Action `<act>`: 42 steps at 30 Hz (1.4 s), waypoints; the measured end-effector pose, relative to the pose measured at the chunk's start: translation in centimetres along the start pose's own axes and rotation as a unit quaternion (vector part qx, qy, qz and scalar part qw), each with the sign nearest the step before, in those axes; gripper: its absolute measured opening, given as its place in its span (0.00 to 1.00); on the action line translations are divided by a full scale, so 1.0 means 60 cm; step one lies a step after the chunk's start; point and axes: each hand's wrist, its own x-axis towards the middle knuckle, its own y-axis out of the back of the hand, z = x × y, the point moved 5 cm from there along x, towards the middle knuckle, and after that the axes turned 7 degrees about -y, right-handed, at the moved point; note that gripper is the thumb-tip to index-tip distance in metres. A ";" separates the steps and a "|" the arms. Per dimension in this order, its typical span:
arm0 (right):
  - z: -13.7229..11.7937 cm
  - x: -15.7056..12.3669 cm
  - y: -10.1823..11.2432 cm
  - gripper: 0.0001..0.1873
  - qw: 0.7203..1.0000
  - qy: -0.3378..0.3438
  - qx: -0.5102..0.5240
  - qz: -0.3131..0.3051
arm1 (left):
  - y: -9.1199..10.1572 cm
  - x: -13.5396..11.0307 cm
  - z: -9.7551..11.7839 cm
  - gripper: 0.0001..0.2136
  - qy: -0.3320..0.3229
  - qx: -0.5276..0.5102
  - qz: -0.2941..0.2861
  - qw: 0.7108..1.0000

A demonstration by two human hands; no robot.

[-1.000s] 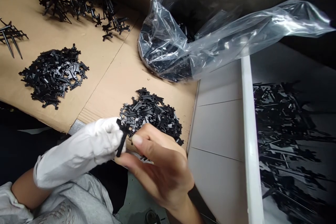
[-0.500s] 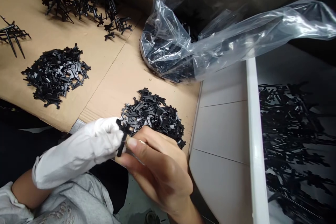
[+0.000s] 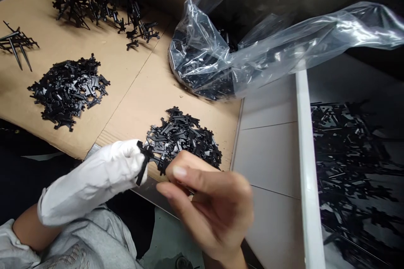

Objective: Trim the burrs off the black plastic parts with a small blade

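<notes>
My left hand (image 3: 110, 172), in a white glove, pinches a small black plastic part (image 3: 143, 164) that stands up slantwise from the fingertips. My bare right hand (image 3: 211, 197) is just to the right of that part, apart from it. Its thumb and fingers are bent with a gap between the tips, and I see nothing held in them. Right behind both hands lies a heap of similar black parts (image 3: 184, 134), its near edge partly hidden by the right hand.
A second heap of black parts (image 3: 69, 90) lies left on the cardboard (image 3: 126, 109). Branched black pieces (image 3: 85, 0) are piled at the back, with a few more at far left. A clear plastic bag (image 3: 202, 63) holds black parts. On the right, a white-rimmed bin (image 3: 307, 168) contains more.
My right hand has drawn away from the black part to the right, and its fingertips have parted. My left hand still holds the part, tilted slightly and a little further left.
</notes>
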 end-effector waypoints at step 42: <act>0.001 -0.008 -0.003 0.20 0.989 0.012 -0.142 -0.024 | -0.025 0.006 0.047 0.15 0.004 0.028 0.055 0.998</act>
